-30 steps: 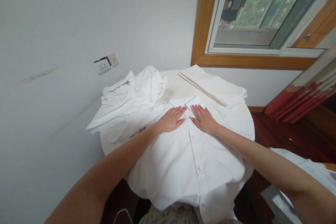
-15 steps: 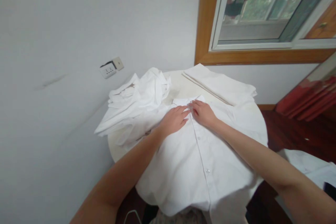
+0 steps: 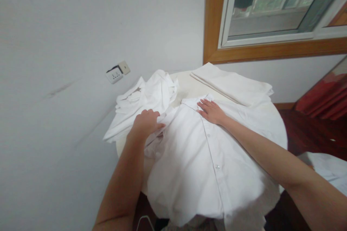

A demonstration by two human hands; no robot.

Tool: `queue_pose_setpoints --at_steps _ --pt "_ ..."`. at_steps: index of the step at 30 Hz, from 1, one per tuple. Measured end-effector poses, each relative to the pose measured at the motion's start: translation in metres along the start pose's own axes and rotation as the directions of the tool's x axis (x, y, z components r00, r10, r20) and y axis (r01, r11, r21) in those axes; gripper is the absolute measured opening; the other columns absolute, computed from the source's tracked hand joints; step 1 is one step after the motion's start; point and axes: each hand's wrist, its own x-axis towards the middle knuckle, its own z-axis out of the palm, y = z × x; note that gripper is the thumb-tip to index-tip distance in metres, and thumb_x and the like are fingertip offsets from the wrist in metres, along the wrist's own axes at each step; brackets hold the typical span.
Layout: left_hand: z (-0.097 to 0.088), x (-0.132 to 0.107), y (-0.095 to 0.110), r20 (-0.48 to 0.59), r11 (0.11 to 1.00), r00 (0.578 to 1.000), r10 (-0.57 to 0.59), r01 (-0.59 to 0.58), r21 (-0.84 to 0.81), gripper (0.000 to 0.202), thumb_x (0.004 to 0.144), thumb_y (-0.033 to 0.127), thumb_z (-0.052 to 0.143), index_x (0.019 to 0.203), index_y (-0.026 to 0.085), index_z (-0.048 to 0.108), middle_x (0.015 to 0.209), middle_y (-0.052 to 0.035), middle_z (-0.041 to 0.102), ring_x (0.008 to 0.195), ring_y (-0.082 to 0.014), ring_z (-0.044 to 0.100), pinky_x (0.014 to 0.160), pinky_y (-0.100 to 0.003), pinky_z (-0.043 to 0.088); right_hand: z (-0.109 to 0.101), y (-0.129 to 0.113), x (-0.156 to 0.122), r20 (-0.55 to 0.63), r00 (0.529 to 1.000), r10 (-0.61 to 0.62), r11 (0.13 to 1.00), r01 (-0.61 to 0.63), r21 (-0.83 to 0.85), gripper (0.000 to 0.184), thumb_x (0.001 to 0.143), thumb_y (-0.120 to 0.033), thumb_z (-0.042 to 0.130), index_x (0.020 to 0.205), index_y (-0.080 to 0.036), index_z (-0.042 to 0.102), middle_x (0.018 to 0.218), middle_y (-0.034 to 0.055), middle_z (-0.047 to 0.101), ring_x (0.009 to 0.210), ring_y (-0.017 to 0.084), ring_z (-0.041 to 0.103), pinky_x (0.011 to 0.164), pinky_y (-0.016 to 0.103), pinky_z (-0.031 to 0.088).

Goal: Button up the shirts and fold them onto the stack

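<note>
Your left hand [image 3: 146,123] clenches its grip on shoulder fabric of the white shirt [image 3: 200,158] spread face-up on the round worktop [image 3: 187,86], while your right hand [image 3: 213,111] lies flat, released, by the collar.

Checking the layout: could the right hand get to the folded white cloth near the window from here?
Probably yes. The right hand lies flat on the shirt, and the folded cloth sits just beyond it on the table, nothing between them.

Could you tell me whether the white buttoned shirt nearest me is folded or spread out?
Spread out: the white buttoned shirt lies flat, front up, its hem draping over the pale round table's edge.
</note>
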Motion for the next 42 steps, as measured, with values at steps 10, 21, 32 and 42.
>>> queue_pose_setpoints --at_steps 10,21,32,42 --pt "0.001 0.006 -0.023 -0.115 0.969 0.977 -0.178 0.154 -0.191 0.023 0.080 0.041 0.060 0.091 0.022 0.068 0.098 -0.0075 0.071 0.095 -0.0257 0.065 0.079 -0.033 0.049 0.004 0.005 0.012 -0.014 1.000 -0.013 1.000 0.014 0.008 0.060 0.099 -0.054 0.028 0.144 -0.019 0.044 0.154 0.0114 0.036 0.143 0.027 0.030 0.115 0.049 0.024" --pt "-0.026 0.006 0.036 -0.813 0.782 0.486 -0.319 -0.350 -0.516 0.022 0.094 0.036 0.045 0.095 0.017 0.057 0.090 -0.0053 0.064 0.087 -0.0178 0.060 0.084 -0.031 0.047 0.004 0.004 0.011 -0.033 0.999 -0.011 1.000 0.012 0.023 0.058 0.099 -0.052 0.031 0.143 -0.018 0.046 0.153 0.0115 0.037 0.142 0.027 0.031 0.115 0.049 0.025" --pt "0.013 -0.004 0.113 -0.397 0.387 0.521 0.755 -0.844 -0.371 0.036 0.097 0.037 0.043 0.127 0.022 0.057 0.122 -0.0084 0.065 0.111 -0.0225 0.056 0.099 -0.037 0.042 -0.003 0.022 0.012 -0.175 0.984 -0.038 0.876 0.117 0.468 0.031 0.084 -0.037 0.058 0.104 -0.021 0.073 0.127 0.0095 0.065 0.124 0.025 0.054 0.107 0.042 0.039" --pt "0.022 0.002 0.106 -0.470 0.463 0.589 0.657 -0.808 -0.365 0.038 0.091 0.044 0.055 0.124 0.026 0.061 0.128 -0.0099 0.059 0.121 -0.0254 0.049 0.105 -0.041 0.039 -0.016 0.017 0.004 -0.084 0.988 0.126 0.587 -0.006 0.810 0.054 0.089 -0.062 0.044 0.075 -0.016 0.069 0.076 0.0031 0.068 0.075 0.018 0.061 0.076 0.031 0.049"
